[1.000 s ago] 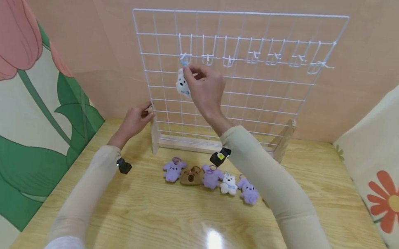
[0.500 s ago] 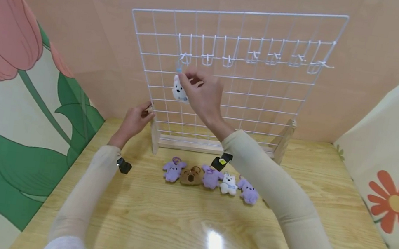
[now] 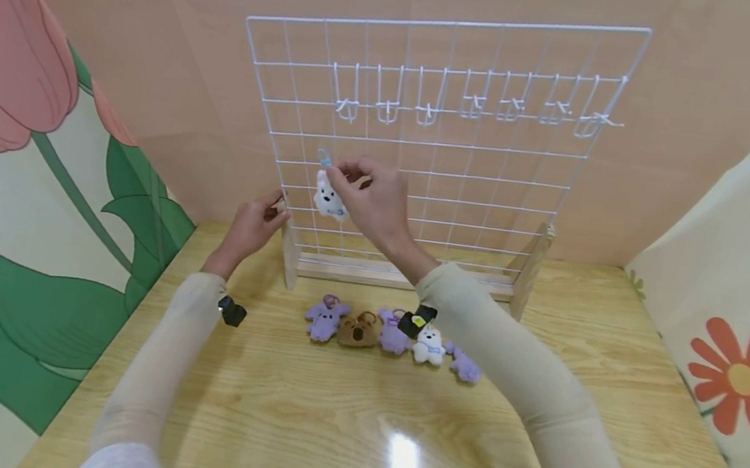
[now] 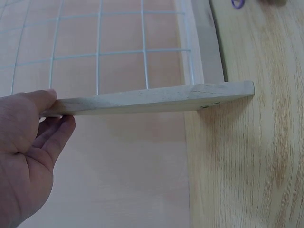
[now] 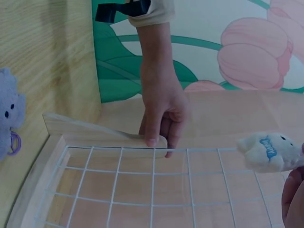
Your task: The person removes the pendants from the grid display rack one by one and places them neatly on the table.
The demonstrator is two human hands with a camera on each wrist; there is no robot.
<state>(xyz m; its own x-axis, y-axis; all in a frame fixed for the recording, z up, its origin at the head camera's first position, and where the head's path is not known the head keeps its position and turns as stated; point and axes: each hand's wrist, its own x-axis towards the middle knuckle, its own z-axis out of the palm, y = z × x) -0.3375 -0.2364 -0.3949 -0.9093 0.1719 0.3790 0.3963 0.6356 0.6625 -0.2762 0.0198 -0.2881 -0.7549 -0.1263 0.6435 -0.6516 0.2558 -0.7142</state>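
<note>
My right hand (image 3: 375, 199) pinches a small white plush bear keychain (image 3: 329, 197) near its top, in front of the wire grid's left part. Its light blue ring (image 3: 324, 156) stands above the fingers, below the leftmost white hook (image 3: 346, 109) and apart from it. In the right wrist view the plush bear (image 5: 271, 153) shows blue lettering on its front. My left hand (image 3: 254, 225) grips the upper end of the stand's left wooden leg (image 4: 142, 99), thumb on one side and fingers on the other.
The white wire grid (image 3: 480, 177) stands upright in a wooden base (image 3: 356, 272) and carries a row of several hooks. Before it on the wooden table (image 3: 297, 412) lie plush keychains: purple ones (image 3: 324, 321), a brown one (image 3: 358, 331) and a white one (image 3: 429, 348).
My right hand has moved down and slightly left with the white plush keychain. Its ring was at the leftmost hook a second ago and is now well below it. My left hand stays put.
</note>
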